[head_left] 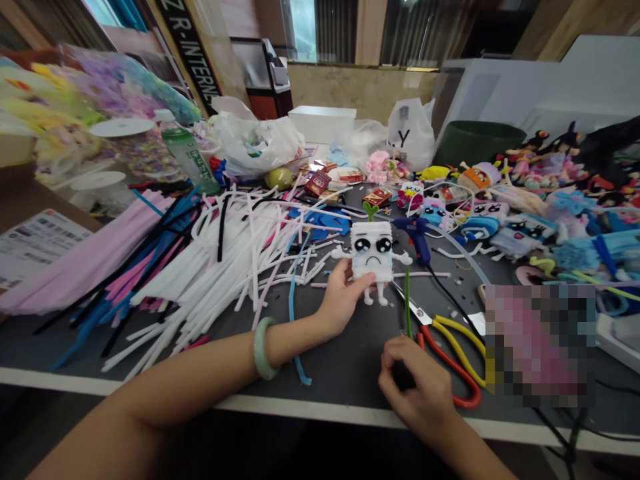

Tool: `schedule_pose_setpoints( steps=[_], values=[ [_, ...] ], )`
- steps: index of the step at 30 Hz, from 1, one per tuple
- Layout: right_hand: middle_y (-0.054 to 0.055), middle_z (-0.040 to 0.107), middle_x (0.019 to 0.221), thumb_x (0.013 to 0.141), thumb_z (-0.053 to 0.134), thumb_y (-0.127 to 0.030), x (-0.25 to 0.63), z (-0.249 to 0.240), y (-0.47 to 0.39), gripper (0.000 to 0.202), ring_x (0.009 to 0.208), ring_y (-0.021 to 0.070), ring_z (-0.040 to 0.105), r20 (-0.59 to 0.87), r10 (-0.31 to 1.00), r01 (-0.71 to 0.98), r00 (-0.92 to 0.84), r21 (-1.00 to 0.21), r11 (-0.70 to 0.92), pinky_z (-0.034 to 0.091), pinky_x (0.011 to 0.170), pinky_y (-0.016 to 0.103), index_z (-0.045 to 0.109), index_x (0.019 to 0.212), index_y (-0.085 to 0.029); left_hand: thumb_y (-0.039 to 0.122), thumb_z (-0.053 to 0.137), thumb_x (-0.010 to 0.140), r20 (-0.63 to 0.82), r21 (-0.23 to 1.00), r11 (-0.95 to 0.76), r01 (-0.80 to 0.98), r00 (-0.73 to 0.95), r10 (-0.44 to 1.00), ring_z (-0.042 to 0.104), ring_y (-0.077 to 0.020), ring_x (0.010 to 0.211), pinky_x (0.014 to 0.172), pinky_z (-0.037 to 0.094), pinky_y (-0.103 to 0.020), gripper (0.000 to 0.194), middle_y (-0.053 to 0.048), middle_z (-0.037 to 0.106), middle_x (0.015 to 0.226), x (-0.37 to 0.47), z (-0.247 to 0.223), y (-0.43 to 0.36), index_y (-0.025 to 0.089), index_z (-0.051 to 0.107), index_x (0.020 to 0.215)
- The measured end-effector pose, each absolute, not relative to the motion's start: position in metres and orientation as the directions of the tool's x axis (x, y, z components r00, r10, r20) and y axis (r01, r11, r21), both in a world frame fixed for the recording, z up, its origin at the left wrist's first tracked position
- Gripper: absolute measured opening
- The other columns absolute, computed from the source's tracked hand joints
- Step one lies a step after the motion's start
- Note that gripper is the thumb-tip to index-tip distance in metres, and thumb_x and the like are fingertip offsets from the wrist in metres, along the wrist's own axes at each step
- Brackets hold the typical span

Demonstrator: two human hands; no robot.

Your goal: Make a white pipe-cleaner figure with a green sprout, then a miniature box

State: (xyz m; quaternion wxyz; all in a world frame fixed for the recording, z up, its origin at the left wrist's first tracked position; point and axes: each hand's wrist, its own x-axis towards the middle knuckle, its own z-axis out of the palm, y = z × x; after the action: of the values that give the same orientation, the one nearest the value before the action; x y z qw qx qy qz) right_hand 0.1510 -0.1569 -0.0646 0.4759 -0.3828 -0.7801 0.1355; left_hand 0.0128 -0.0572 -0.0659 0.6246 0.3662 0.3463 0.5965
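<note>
My left hand [343,298], with a pale green bangle on its wrist, holds a white fuzzy square doll [371,248] upright by its lower part. The doll has large black eyes, a frowning mouth, thin arms and legs, and a green sprout on top. To the lower right, my right hand [417,387] is curled near the table's front edge, its thumb and forefinger bent round toward each other; whether something small is between them cannot be made out. A green stem [408,303] stands just above it. Red-handled scissors [425,320] lie beside that hand.
White pipe cleaners [200,280] are heaped on the left, beside blue, black and pink ones. A blue glue gun [415,237] lies behind the scissors, near yellow-handled pliers [460,343]. Several finished dolls [525,233] crowd the right. A green bottle [190,157] and plastic bags stand behind.
</note>
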Motion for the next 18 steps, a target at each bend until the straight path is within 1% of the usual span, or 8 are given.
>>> schedule_pose_setpoints(
  steps=[5,10,14,18],
  values=[
    [-0.001,0.055,0.066,0.077,0.047,-0.001,0.151,-0.065,-0.158,0.021,0.058,0.0114,0.055,0.638,0.729,0.498,-0.246,-0.562,0.66,0.047,0.055,0.022,0.048,0.076,-0.022,0.03,0.079,0.067,0.002,0.868,0.019,-0.496,0.043,0.999,0.069,-0.019,0.083,0.075,0.059,-0.035,0.039,-0.003,0.07,0.097,0.012,-0.062,-0.056,0.019,0.057,0.097],
    [-0.001,0.055,0.066,0.076,0.046,-0.001,0.151,-0.067,-0.157,0.021,0.058,0.012,0.055,0.649,0.723,0.489,-0.237,-0.563,0.666,0.048,0.056,0.023,0.048,0.076,-0.022,0.03,0.078,0.067,0.026,0.874,-0.028,-0.486,-0.011,1.0,0.068,-0.0192,0.085,0.072,0.057,-0.032,0.042,-0.003,0.07,0.097,0.008,-0.054,-0.041,0.018,0.057,0.101],
    [0.0,0.057,0.068,0.077,0.045,-0.001,0.15,-0.068,-0.156,0.021,0.061,0.0132,0.057,0.658,0.718,0.472,-0.228,-0.57,0.672,0.049,0.058,0.024,0.049,0.076,-0.022,0.028,0.08,0.066,0.033,0.881,-0.055,-0.469,-0.055,0.998,0.068,-0.0178,0.081,0.069,0.053,-0.029,0.047,-0.003,0.07,0.096,0.001,-0.044,-0.027,0.019,0.052,0.103],
    [0.001,0.059,0.069,0.077,0.046,-0.003,0.15,-0.07,-0.157,0.019,0.063,0.0132,0.058,0.647,0.737,0.446,-0.198,-0.61,0.655,0.05,0.06,0.024,0.051,0.075,-0.021,0.029,0.078,0.067,0.014,0.881,-0.023,-0.473,-0.023,1.0,0.066,-0.0156,0.075,0.062,0.05,-0.025,0.041,-0.004,0.07,0.092,-0.002,-0.033,-0.02,0.017,0.055,0.098]
  ],
)
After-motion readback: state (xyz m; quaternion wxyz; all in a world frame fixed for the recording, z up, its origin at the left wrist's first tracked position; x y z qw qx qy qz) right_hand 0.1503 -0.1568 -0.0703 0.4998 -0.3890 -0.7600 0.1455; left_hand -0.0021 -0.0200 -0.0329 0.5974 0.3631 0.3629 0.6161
